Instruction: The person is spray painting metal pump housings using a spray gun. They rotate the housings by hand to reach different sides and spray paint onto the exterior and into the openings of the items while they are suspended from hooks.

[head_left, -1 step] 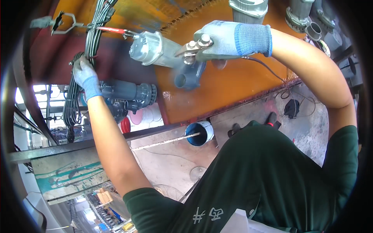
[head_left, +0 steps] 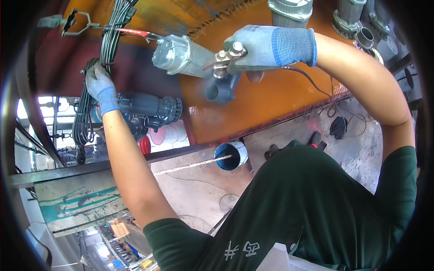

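My right hand [head_left: 257,47], in a blue-grey knit glove, is closed around a metal spray gun [head_left: 224,61] with a hose [head_left: 307,77] trailing from it. Directly in front of the gun hangs a grey pump [head_left: 192,58], its left end wrapped in clear plastic. A haze blurs the pump's dark outlet [head_left: 221,90] just below the gun. At the left, my gloved left hand [head_left: 98,83] grips a bundle of dark cable [head_left: 83,117] strapped beside the pump's hook [head_left: 80,25]. A red-sleeved line [head_left: 131,32] runs from the hook area to the pump.
Another dark pump [head_left: 149,106] lies behind my left forearm. More grey pumps [head_left: 291,13] hang at the top right before an orange-stained panel [head_left: 257,106]. On the floor below stand a blue-lined bucket [head_left: 242,153] with a stick in it and a round fan guard [head_left: 196,222].
The hanging pump and cable bundle sit very slightly farther right. My left hand has shifted with the cable; my right hand still holds the spray gun in nearly the same place.
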Motion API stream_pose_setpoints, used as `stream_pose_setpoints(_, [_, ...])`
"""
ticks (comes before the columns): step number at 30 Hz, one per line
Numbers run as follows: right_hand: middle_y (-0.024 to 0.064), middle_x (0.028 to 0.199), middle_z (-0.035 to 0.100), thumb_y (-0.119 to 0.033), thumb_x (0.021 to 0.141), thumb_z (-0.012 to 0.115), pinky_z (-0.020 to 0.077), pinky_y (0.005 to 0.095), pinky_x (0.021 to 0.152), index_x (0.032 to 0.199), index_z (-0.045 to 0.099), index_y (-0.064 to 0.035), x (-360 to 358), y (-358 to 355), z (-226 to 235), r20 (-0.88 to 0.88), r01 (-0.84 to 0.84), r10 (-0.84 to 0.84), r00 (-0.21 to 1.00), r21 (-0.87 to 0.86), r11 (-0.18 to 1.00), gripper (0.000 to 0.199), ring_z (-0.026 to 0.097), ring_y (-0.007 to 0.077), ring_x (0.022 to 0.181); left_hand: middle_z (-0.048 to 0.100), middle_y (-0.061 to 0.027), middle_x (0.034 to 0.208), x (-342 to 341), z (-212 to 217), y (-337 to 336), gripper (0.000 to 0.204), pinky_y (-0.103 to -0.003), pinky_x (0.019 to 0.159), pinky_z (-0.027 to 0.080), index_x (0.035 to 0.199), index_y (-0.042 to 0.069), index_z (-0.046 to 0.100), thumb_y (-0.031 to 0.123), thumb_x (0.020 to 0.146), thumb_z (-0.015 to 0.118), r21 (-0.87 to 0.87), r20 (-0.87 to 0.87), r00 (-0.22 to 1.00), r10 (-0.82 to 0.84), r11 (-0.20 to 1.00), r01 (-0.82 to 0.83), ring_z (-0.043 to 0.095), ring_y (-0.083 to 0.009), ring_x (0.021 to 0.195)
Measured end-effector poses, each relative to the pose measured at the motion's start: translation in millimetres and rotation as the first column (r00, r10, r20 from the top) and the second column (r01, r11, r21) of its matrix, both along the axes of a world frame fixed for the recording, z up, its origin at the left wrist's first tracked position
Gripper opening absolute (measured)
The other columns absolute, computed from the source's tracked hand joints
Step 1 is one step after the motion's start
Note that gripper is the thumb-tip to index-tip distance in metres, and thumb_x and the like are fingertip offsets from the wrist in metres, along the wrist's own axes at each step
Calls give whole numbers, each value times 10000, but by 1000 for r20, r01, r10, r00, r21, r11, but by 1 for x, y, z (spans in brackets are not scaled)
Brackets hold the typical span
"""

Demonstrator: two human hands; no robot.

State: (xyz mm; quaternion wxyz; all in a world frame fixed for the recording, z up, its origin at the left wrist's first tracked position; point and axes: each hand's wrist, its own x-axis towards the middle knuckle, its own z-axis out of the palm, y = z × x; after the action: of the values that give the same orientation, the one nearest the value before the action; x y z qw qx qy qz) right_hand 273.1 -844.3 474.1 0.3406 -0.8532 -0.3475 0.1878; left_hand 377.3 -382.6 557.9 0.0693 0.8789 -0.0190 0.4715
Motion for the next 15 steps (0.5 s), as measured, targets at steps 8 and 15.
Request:
stream_pose_setpoints(8, [121, 811, 731, -354, 944, 713, 604, 386, 759, 1136, 708, -52, -47, 15, 71, 153, 100, -37, 988, -425, 900, 358, 754, 233, 764, 742, -188, 1032, -55, -14, -37, 356, -520, 919, 488, 996, 44, 768, 356, 995, 597, 205, 135, 984, -117, 975, 88, 659, -389, 1003])
stream_pose_setpoints(15, [166, 983, 738, -424, 978, 655, 600, 443, 826, 1117, 703, -77, -73, 33, 89, 550, 219, 45, 834, -405, 888, 377, 749, 338, 953, 755, -80, 1034, -94, -16, -59, 219, -458, 1000, 434, 973, 129, 770, 314, 906, 674, 272, 161, 950, -267, 938, 217, 666, -298, 994])
